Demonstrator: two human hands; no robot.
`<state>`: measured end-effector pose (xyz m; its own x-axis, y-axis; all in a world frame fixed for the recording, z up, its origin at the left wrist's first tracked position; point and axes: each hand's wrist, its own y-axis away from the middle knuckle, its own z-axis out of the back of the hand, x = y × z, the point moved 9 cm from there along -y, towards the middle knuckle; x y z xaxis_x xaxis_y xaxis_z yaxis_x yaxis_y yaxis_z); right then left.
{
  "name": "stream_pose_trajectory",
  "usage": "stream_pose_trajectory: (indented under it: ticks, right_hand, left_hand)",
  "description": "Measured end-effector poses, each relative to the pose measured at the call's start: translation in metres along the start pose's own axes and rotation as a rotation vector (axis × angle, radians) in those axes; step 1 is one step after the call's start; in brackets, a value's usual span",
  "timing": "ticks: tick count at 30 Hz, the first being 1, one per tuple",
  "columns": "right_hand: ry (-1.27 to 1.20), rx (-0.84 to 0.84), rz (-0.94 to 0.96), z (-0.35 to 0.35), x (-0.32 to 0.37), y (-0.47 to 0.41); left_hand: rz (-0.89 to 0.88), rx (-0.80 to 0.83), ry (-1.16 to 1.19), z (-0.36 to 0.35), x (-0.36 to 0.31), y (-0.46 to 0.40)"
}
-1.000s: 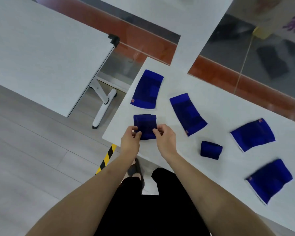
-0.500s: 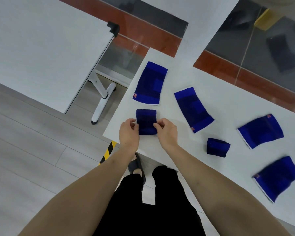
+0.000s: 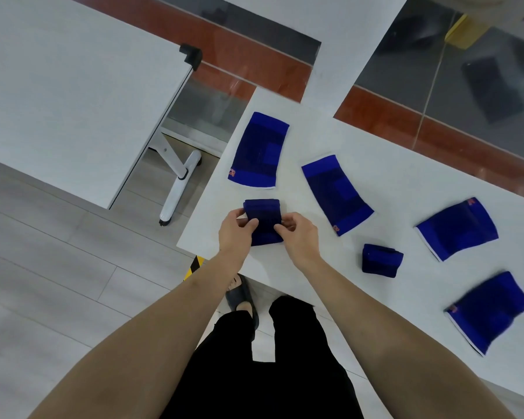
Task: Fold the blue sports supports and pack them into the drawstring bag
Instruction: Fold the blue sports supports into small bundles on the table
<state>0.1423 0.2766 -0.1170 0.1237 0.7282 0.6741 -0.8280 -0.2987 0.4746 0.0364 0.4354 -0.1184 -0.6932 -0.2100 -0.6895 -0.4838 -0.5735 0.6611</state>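
Near the left corner of the white tabletop (image 3: 384, 164), both hands work on one folded blue support (image 3: 262, 216). The left hand (image 3: 235, 229) pinches its left edge, thumb pressed on top of the fabric and the other fingers curled narrow at the side. The right hand (image 3: 297, 234) grips the right edge the same way, its fingertips bent in onto the cloth. The support between them is doubled over into a small dark rectangle, its far end lying on the tabletop.

Just beyond it lies a flat support (image 3: 259, 151) with an orange mark at its near left corner. To the right of that, a second flat support (image 3: 336, 193) lies at an angle. A small folded bundle (image 3: 381, 260) sits near the front edge, apart from the right hand. Further right are two more flat supports, one farther back (image 3: 457, 228) and one near the front edge (image 3: 487, 309), both showing a white edge.

Below the tabletop, black trousers (image 3: 263, 373) and a dark sandal (image 3: 241, 297) show over the grey floor.
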Motion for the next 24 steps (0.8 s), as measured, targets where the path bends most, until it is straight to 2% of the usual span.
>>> stream_pose_trajectory:
  ticks: [6,11,15,19,21,24]
  right_hand:
    - [-0.161,0.035,-0.023,0.02,0.007,-0.006]
    - [-0.222,-0.052,0.1,0.049,0.018,0.0]
    - [-0.061,-0.123,0.313,0.068,0.024,0.016]
    - [0.192,-0.047,0.433,0.062,0.005,0.027]
    - [0.259,-0.004,0.451,0.058,-0.007,0.034]
    - [0.23,0.049,0.402,0.054,-0.02,0.038]
  left_hand:
    - [-0.112,0.162,-0.049,-0.017,-0.018,0.009]
    - [-0.296,0.073,-0.124,-0.015,-0.052,0.019]
    - [-0.482,0.085,-0.241,-0.02,-0.066,0.028]
    - [-0.626,0.142,-0.443,-0.029,-0.051,0.034]
    - [-0.603,0.182,-0.487,-0.035,-0.038,0.035]
    - [-0.471,0.247,-0.466,-0.041,-0.02,0.035]
